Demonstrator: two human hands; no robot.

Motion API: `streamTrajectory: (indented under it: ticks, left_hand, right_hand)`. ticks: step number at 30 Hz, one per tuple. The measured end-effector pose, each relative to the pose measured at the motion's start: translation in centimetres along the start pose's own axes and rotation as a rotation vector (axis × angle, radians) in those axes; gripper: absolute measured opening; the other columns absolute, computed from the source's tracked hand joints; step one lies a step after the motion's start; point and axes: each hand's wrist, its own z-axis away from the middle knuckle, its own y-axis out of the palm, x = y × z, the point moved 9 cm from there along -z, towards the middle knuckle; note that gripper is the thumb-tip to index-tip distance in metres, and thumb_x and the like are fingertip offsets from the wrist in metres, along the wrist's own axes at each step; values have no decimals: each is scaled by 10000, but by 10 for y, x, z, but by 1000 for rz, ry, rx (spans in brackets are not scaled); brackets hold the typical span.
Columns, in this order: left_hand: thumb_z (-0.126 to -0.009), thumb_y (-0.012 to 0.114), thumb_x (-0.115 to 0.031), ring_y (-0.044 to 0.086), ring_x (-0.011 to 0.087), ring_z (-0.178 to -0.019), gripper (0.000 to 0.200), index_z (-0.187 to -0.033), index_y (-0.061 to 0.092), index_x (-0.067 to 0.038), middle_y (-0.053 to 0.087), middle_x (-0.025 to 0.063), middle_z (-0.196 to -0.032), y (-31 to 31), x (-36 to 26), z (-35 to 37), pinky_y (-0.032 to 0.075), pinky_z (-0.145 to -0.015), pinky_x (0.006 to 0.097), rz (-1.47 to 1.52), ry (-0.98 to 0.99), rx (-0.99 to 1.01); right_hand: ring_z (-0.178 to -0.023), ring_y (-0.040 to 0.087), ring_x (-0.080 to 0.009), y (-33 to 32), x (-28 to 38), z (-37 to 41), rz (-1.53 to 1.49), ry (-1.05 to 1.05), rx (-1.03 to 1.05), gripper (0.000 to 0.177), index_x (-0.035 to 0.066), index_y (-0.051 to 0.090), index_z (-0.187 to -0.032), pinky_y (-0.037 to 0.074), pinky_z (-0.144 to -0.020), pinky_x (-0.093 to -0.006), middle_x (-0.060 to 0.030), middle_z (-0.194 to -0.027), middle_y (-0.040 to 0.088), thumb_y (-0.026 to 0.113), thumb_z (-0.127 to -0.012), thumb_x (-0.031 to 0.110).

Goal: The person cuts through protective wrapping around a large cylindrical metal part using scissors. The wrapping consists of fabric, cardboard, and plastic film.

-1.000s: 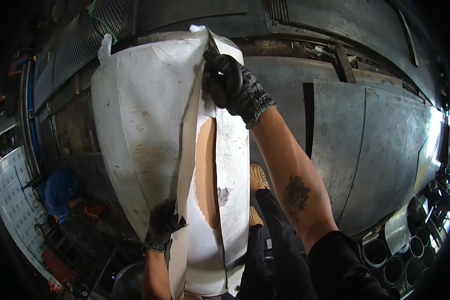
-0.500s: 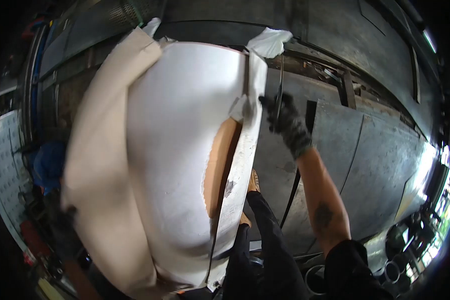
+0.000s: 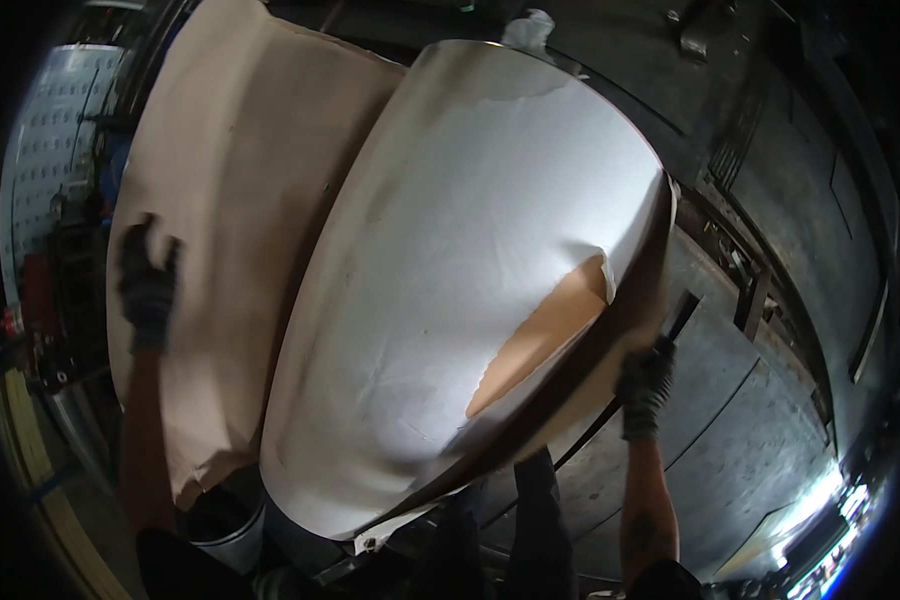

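Observation:
A large curved sheet [image 3: 440, 230] with a white surface fills the middle, a torn patch of brown paper [image 3: 545, 335] showing near its right edge. To its left spreads a broad piece of brown paper [image 3: 260, 150]. My left hand [image 3: 150, 285], in a dark glove, is over the brown paper's left part, thumb and fingers apart. My right hand [image 3: 647, 385], also gloved and somewhat blurred, is closed at the dark, curled right edge of the curved sheet. Its fingertips are partly hidden there.
Grey metal plates [image 3: 720, 430] lie to the right, with a slot of scrap [image 3: 735, 245] beyond. A crumpled white scrap [image 3: 530, 30] is behind the sheet's far end. A bucket [image 3: 235, 540] stands at lower left, near yellowish bars [image 3: 40, 480].
The curved sheet has tilted to the right, and the brown paper lies spread wider at left. My left hand now shows plainly over the paper. My right hand has come down to the sheet's edge.

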Motion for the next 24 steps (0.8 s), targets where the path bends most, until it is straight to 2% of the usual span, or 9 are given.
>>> streamTrajectory:
  ticks: [1,3,5,8,10,12,18,22,24]
  left_hand:
    - [-891,741,-245,580,331,-1232,483,-1329,611,-87,642,141,-1288,-3,-46,27,473,-1053,438,106,40,52]
    - [-883,743,-241,560,331,-1274,483,-1322,617,-82,634,133,-1316,4,-114,92,465,-1073,444,368,141,232]
    - [-916,692,-274,511,338,-1319,525,-1379,550,-73,558,141,-1399,10,-163,155,450,-1086,449,508,57,348]
    - [-998,561,-380,382,339,-1424,659,-1535,363,-52,373,153,-1577,0,-215,248,398,-1125,471,631,-73,325]
    - [-889,630,-611,357,489,-1420,884,-1515,401,-31,396,277,-1532,-14,-238,279,281,-1149,608,615,-221,321]
    - [-896,585,-653,368,485,-1415,883,-1502,428,-30,411,274,-1524,-14,-256,301,281,-1139,619,527,-215,212]
    - [-915,519,-691,396,435,-1409,850,-1463,488,-41,437,238,-1520,-30,-264,312,275,-1154,578,363,-239,131]
    - [-922,515,-682,376,409,-1434,835,-1491,468,-73,409,223,-1547,-28,-263,327,257,-1170,563,349,-242,61]
    - [-918,528,-677,378,409,-1432,833,-1484,474,-68,414,223,-1543,-47,-278,328,263,-1168,562,305,-248,64]
  right_hand:
    - [-592,551,-155,-28,24,4,247,-145,-13,161,141,622,-942,478,-551,-307,-34,-734,594,602,-956,300]
    - [-634,609,-209,-59,82,20,1596,-793,-224,223,160,646,-914,505,-584,-364,-31,-690,595,624,-929,381]
    - [-778,620,-323,-94,119,37,1790,-437,-571,244,88,624,-1023,511,-733,-444,-104,-751,619,590,-931,312]
    - [-759,590,-266,-188,161,33,1939,-416,-762,287,63,594,-1039,514,-749,-418,-79,-765,588,626,-907,316]
    - [-863,706,-393,-239,159,18,1882,-153,-733,333,57,616,-1086,542,-770,-487,-215,-935,727,674,-886,317]
    - [-557,567,-172,-246,125,25,1032,-376,-456,324,158,543,-1194,442,-447,-344,-49,-708,609,698,-910,141]
    - [-850,621,-271,74,61,184,1276,-873,238,318,118,604,-1172,506,-700,-411,-93,-970,630,699,-877,191]
    - [-1059,629,-363,151,1,232,1371,-1140,642,379,108,624,-1193,549,-869,-472,-131,-1119,651,709,-835,201]
    - [-1064,624,-374,179,-3,236,1518,-966,758,395,112,609,-1211,547,-870,-489,-135,-1119,646,695,-833,187]
